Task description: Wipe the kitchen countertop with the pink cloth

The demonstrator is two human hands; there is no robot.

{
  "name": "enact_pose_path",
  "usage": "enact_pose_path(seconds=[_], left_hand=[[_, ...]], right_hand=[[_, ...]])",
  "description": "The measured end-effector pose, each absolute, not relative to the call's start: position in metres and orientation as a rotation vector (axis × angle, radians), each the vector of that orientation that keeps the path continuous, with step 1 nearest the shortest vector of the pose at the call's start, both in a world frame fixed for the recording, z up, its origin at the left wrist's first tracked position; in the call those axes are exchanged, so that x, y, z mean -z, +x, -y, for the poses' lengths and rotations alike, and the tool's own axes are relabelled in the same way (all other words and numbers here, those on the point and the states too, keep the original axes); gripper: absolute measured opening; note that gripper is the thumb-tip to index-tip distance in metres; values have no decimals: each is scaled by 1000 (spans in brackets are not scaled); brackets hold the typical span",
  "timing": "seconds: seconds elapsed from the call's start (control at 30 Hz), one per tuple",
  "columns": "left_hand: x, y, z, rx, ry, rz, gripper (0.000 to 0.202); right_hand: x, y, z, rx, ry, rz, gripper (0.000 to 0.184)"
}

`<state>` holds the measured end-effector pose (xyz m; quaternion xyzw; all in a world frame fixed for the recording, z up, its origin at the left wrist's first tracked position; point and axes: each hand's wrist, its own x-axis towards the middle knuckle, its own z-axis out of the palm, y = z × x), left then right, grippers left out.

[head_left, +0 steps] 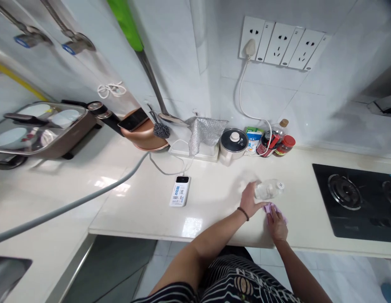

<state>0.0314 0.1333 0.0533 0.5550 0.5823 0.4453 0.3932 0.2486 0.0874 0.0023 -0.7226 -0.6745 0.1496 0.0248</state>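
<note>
My left hand (pixel 249 199), with a dark bracelet at its wrist, is wrapped round the lower end of a clear bottle (pixel 267 190). The bottle's white cap points to the right, and whether it rests on the countertop I cannot tell. Just below it, my right hand (pixel 277 226) presses its fingers on a crumpled light purple cloth (pixel 272 207). My left thumb reaches to the edge of this cloth. Part of the cloth is hidden under the right fingers.
A black gas stove (pixel 356 202) is set into the countertop at right. Behind my hands stand a small lidded pot (pixel 233 145) and a red-capped jar (pixel 285 145). A white power bank (pixel 180 192) lies left, near a grey hose (pixel 97 195). Sockets (pixel 282 44) line the wall.
</note>
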Motion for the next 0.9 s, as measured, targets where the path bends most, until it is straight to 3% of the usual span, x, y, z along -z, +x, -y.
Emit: enact_pose_path(seconds=[0.1, 0.23, 0.43, 0.63, 0.77, 0.9], left_hand=[[-45, -30, -77, -1109, 1433, -1724, 65], [-34, -129, 1, -1064, 1330, -2157, 50], [-31, -219, 51, -899, 922, -2635, 76], [-32, -229, 18, -881, 830, -2619, 95], [-29, -238, 3, -789, 897, -2600, 95], [-28, -251, -4, -675, 1015, -2575, 93]], right_hand=[[2, 247, -78, -430, -2196, 2135, 56], [10, 213, -45, -592, -1911, 2440, 48], [-20, 86, -37, -859, -1444, 2786, 45], [-48, -11, -142, -835, -1659, 2702, 49], [-46, -49, -202, -777, -1779, 2612, 51], [-48, -71, -195, -742, -1823, 2584, 53]])
